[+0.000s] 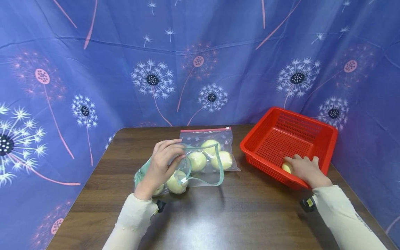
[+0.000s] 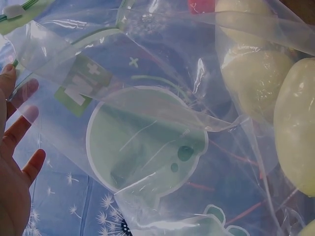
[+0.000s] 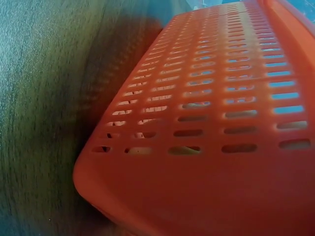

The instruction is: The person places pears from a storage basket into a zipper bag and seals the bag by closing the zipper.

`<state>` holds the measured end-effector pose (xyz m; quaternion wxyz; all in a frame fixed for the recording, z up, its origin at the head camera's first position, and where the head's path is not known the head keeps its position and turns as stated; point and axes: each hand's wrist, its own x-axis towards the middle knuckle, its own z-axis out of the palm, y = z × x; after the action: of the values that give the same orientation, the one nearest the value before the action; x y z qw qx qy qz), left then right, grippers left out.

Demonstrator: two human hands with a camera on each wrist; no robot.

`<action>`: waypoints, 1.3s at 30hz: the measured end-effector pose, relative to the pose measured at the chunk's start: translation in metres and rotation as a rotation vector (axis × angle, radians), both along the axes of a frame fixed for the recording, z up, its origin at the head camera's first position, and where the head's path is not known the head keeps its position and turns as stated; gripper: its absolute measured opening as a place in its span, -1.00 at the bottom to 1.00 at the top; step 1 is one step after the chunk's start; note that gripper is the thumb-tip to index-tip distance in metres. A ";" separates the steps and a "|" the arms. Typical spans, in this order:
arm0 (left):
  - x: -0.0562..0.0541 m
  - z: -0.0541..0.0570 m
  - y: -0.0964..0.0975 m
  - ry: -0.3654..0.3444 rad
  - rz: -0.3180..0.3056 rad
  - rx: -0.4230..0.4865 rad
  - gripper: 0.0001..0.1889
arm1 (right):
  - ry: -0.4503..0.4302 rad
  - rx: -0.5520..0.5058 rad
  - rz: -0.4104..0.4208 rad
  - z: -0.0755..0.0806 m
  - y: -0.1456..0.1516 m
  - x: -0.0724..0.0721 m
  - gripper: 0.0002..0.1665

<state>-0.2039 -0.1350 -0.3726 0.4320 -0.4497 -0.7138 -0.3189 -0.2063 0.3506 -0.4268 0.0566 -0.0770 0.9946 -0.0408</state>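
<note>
My left hand [image 1: 164,163] pinches the top edge of a clear zip bag [image 1: 222,166] with green trim. In the left wrist view its fingers [image 2: 19,129] are partly behind the see-through plastic, beside a printed green cartoon shape. Pale yellow-green round fruits [image 1: 176,183] lie in this bag. My right hand [image 1: 304,170] reaches over the near rim into the red plastic basket [image 1: 276,139] and grips a similar pale fruit [image 1: 286,168], mostly covered by the fingers. Only the basket's slotted wall [image 3: 197,187] shows in the right wrist view, with the hand hidden behind it.
A second clear zip bag [image 1: 205,130] with a red zip lies behind the green-trimmed one, with several pale fruits [image 1: 210,146] in it. Both bags and the basket rest on a brown wooden table [image 1: 250,215]. Blue dandelion-print cloth [image 1: 243,76] closes off the back and sides.
</note>
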 end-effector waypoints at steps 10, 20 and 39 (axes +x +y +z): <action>0.000 -0.001 0.001 -0.001 -0.004 -0.002 -0.73 | 0.142 0.013 0.034 0.002 0.006 0.001 -0.26; 0.000 -0.002 0.002 0.000 -0.003 -0.012 -0.75 | 0.275 -0.001 0.066 0.018 0.001 0.007 -0.24; 0.000 -0.002 0.004 -0.004 -0.006 -0.011 -0.74 | 0.548 -0.010 0.197 0.063 -0.043 0.020 -0.27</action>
<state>-0.2042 -0.1312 -0.3750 0.4272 -0.4537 -0.7150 -0.3171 -0.1861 0.3071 -0.3640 -0.2107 -0.1815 0.9604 -0.0175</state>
